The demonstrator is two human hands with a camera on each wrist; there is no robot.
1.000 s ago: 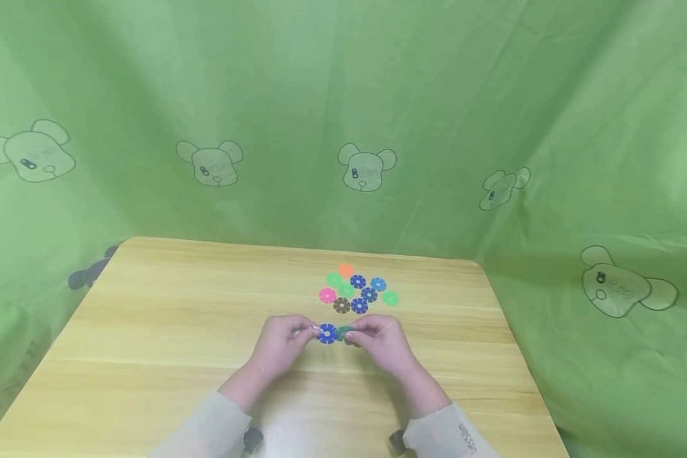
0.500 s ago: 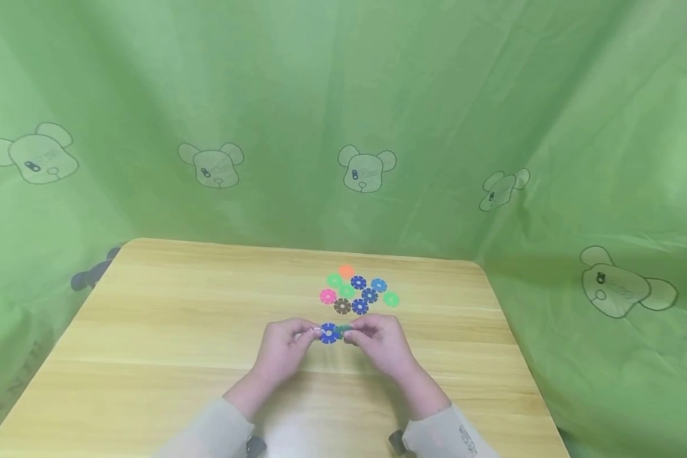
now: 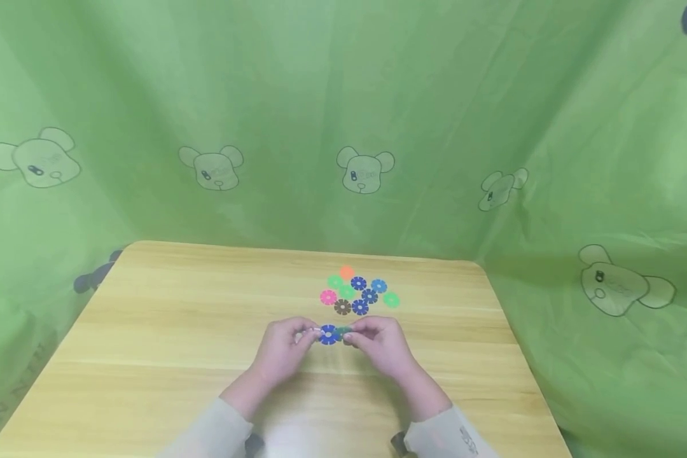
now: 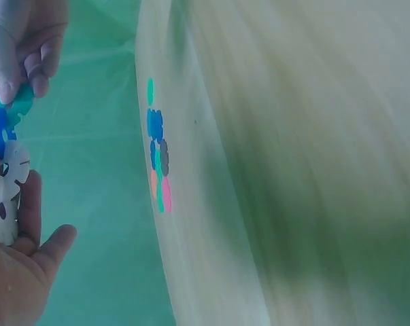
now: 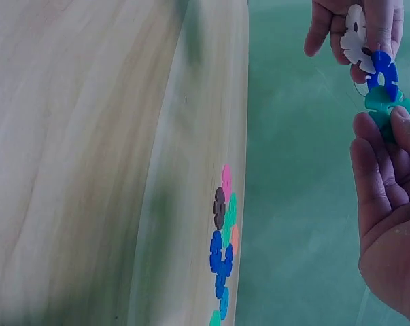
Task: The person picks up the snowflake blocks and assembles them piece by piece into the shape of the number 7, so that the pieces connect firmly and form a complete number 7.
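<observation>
Head view: two bare hands meet above a wood-grain table (image 3: pixel 166 331), and between them we see a short row of notched discs (image 3: pixel 323 338) held clear of the surface. The person's left hand (image 3: pixel 283 346) pinches what appear to be two white discs (image 4: pixel 15 166), partly covered by fingers; we cannot tell exactly how their notches engage. At the other end, the right hand (image 3: pixel 382 343) grips a green disc (image 5: pixel 380 107), thumb and fingertips drawn narrow around it. Between the hands sits a blue disc (image 5: pixel 389 73), touching white on one side and green on the other. Just beyond, we count ten loose discs spread in a cluster: an orange disc (image 3: pixel 346 272) farthest, a pink disc (image 3: pixel 323 298) at the left, a brown disc (image 3: pixel 338 308) and a dark blue disc (image 3: pixel 355 309) nearest, a lighter green disc (image 3: pixel 387 300) at the right. Pale sleeves (image 3: pixel 208 432) cover the forearms; green cloth (image 3: pixel 286 95) printed with bear faces (image 3: pixel 366 175) hangs behind.
</observation>
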